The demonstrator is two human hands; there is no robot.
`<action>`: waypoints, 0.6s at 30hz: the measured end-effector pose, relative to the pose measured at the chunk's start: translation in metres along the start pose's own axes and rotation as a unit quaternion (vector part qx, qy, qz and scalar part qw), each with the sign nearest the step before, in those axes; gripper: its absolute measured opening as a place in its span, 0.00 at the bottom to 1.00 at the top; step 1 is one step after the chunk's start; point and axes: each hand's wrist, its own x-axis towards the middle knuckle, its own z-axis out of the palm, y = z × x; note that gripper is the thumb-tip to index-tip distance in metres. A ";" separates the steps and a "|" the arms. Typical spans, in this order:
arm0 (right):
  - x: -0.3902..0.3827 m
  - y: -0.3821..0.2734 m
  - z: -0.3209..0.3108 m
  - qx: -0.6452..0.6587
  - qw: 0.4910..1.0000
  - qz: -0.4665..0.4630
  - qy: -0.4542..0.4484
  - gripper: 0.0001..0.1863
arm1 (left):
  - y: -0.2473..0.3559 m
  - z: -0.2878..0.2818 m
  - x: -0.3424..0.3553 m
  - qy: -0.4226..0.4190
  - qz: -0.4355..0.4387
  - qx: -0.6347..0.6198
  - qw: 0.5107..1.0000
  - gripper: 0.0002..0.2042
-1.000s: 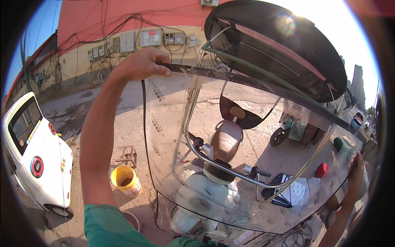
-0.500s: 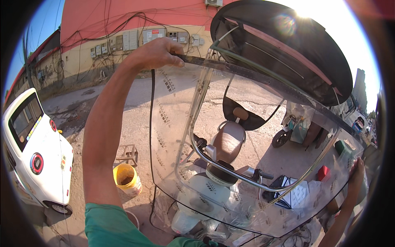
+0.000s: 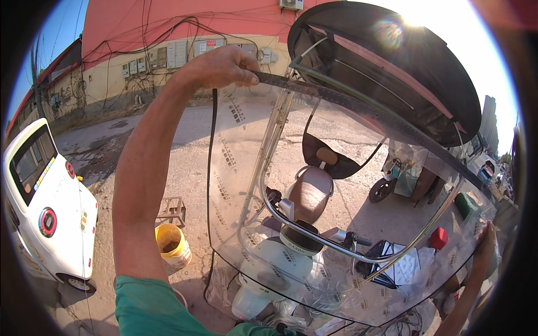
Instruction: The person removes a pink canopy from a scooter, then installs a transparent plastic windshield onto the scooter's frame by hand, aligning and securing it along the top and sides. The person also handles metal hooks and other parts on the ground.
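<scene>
A large building wall, painted coral red above [image 3: 224, 19] and cream below, bears grey rectangular metal meter boxes [image 3: 177, 54] and loose, tangled black cables [image 3: 188, 23]. Before it spreads cracked, dusty grey-beige paved ground [image 3: 185, 137]. A glaring white sun [image 3: 413, 18] burns upper right, near a tall grey tower block [image 3: 489, 120]; deep blue sky [image 3: 60, 33] shows left

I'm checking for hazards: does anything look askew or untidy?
Yes: dark cables sag in a loose tangle across the wall. The clear sheet looks askew, its top edge sloping down from the left hand.
</scene>
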 end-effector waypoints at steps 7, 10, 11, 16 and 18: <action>-0.010 -0.006 0.001 0.004 1.000 -0.007 -0.015 0.13 | -0.011 -0.005 0.007 -0.015 0.029 -0.039 0.999 0.10; -0.011 -0.007 0.000 0.006 1.000 -0.010 -0.017 0.13 | -0.009 -0.004 0.007 -0.009 0.024 -0.026 0.999 0.10; -0.012 -0.007 0.001 0.006 1.000 -0.009 -0.017 0.13 | -0.006 -0.004 0.007 -0.006 0.020 -0.016 1.000 0.10; -0.012 -0.011 0.007 0.002 1.000 -0.010 0.012 0.14 | -0.002 -0.008 0.007 0.015 0.038 0.004 0.999 0.11; -0.009 -0.014 0.004 0.002 1.000 -0.018 0.020 0.14 | 0.005 -0.012 0.008 0.032 0.037 0.019 0.999 0.11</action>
